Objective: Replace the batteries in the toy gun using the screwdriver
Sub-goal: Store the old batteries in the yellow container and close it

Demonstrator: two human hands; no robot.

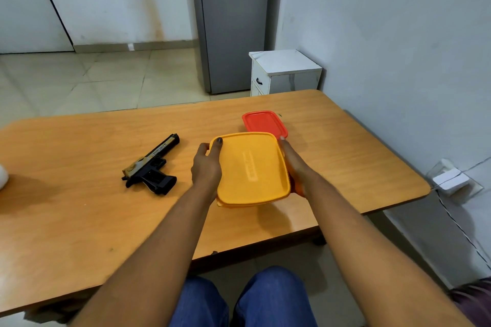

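Note:
A black and gold toy gun (152, 166) lies flat on the wooden table (79, 207), left of my hands, barrel pointing away. I hold a yellow lidded box (252, 170) between both hands, a little above the table. My left hand (206, 167) grips its left edge, thumb on the lid corner. My right hand (293, 164) grips its right edge. The lid is on, so the contents are hidden. No screwdriver or batteries are visible.
A red lidded box (264, 124) sits on the table just behind the yellow one. A white object (3, 176) shows at the far left edge. A white cabinet (284, 71) and a grey cupboard (231, 21) stand beyond the table. The wall runs close on the right.

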